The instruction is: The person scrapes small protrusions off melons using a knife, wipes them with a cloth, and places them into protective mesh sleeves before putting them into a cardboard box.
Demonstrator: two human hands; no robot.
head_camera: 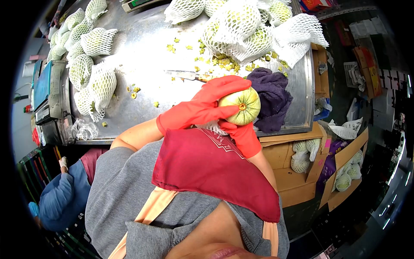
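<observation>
A round green-yellow melon (243,113), its brown stem end facing the camera, is held between both hands in red rubber gloves. My left hand (212,102) grips its top and side, the thumb beside the stem end. Lower down, my right hand (241,132) supports the melon, partly hidden by it and the apron. Part of a white foam net (212,126) shows under the left hand. Against the melon's right side lies a dark purple cloth (270,97). A knife (182,74) rests on the metal table just beyond the left hand, its handle partly covered.
Netted melons are piled at the table's back (237,22) and left side (81,69). Trimmed stem pieces (226,63) litter the metal. A scale (53,94) stands at the left edge. Cardboard boxes (288,191) with netted melons are at right; another person (64,194) is lower left.
</observation>
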